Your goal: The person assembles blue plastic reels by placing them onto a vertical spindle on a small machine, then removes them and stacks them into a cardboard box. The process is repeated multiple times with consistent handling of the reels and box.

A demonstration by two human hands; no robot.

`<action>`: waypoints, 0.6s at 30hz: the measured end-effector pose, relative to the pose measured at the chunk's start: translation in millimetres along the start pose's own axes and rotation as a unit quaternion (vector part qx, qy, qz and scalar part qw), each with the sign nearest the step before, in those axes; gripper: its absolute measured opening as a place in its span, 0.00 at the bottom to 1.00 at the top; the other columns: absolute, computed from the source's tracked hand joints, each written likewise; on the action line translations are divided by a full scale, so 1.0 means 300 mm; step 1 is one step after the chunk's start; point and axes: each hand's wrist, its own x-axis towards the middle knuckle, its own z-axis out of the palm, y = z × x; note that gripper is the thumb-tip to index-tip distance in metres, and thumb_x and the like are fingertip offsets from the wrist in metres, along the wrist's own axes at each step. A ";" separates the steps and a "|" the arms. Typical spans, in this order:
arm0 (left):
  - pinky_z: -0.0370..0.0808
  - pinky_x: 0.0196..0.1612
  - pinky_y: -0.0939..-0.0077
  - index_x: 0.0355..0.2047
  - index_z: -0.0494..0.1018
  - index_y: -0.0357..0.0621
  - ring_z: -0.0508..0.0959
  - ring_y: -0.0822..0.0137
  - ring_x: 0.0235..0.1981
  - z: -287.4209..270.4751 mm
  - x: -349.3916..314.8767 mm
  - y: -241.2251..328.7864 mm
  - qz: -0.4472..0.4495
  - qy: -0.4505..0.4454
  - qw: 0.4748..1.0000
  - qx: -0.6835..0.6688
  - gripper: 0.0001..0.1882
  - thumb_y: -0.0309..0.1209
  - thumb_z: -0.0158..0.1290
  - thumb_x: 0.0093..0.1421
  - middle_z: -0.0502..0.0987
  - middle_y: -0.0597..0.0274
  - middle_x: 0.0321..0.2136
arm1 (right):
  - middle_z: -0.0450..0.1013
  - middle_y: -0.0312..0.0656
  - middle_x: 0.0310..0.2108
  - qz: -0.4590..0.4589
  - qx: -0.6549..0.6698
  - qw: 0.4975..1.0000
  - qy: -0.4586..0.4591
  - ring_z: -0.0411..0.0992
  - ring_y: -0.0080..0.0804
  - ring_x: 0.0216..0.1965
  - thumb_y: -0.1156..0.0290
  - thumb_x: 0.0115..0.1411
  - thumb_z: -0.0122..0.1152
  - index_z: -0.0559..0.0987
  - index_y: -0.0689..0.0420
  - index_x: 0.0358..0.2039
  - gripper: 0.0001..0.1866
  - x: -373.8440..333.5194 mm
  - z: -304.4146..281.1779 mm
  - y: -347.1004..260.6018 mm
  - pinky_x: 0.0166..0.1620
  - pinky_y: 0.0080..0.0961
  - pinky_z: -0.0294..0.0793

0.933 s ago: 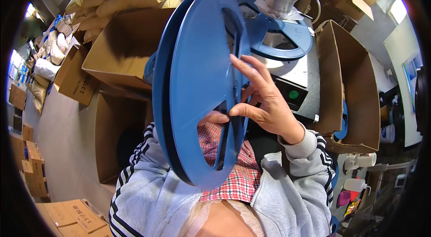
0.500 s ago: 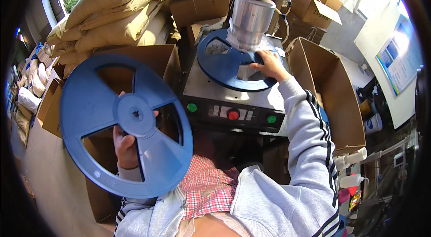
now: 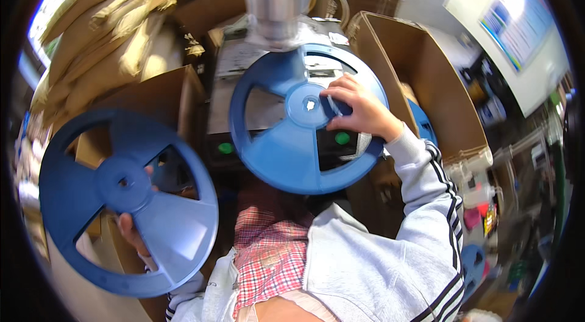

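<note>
My left hand [image 3: 131, 233] grips a blue plastic reel [image 3: 173, 224] from behind, at the left; most of its fingers are hidden by the disc. A second blue plastic reel [image 3: 274, 154] is tilted toward me in front of the machine. Through one of its wide cutouts, my right hand [image 3: 362, 106] pinches it near the hub. Just behind that reel stands the machine's round metal press head [image 3: 277, 2], with clear film around its lower end. The reel covers much of the machine's bed and front panel, where a green button [image 3: 225, 148] shows beside it.
An open cardboard box [image 3: 390, 72] at the right has a blue reel [image 3: 421, 120] inside. Another carton [image 3: 167, 99] stands left of the machine, below stacked tan sacks [image 3: 116, 35]. Bottles and small items [image 3: 481, 194] crowd the far right.
My right hand has lifted its reel off the machine bed and drawn it toward me. The left-hand reel sits lower and further left. The whole view has shifted too.
</note>
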 end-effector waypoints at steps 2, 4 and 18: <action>0.83 0.48 0.62 0.70 0.51 0.46 0.80 0.53 0.52 -0.009 0.008 -0.046 -0.006 -0.006 1.000 0.002 0.53 0.40 0.71 0.51 0.74 0.45 0.53 | 0.72 0.45 0.50 -0.033 -0.053 0.997 0.049 0.66 0.46 0.58 0.61 0.41 0.80 0.79 0.54 0.52 0.35 -0.202 -0.064 -0.119 0.68 0.44 0.59; 0.83 0.48 0.63 0.70 0.52 0.46 0.80 0.53 0.52 -0.018 -0.006 -0.064 -0.011 -0.011 1.000 0.022 0.52 0.41 0.71 0.51 0.74 0.45 0.53 | 0.71 0.45 0.53 -0.004 -0.043 0.991 0.125 0.66 0.46 0.59 0.64 0.39 0.82 0.79 0.53 0.53 0.38 -0.400 -0.120 -0.205 0.68 0.49 0.59; 0.81 0.49 0.66 0.70 0.53 0.47 0.79 0.56 0.51 0.046 -0.084 -0.284 -0.100 -0.055 0.991 0.067 0.50 0.41 0.69 0.53 0.74 0.47 0.54 | 0.71 0.48 0.46 0.733 -0.340 0.491 0.326 0.65 0.49 0.52 0.53 0.48 0.76 0.79 0.55 0.53 0.33 -1.861 0.367 -0.010 0.58 0.43 0.64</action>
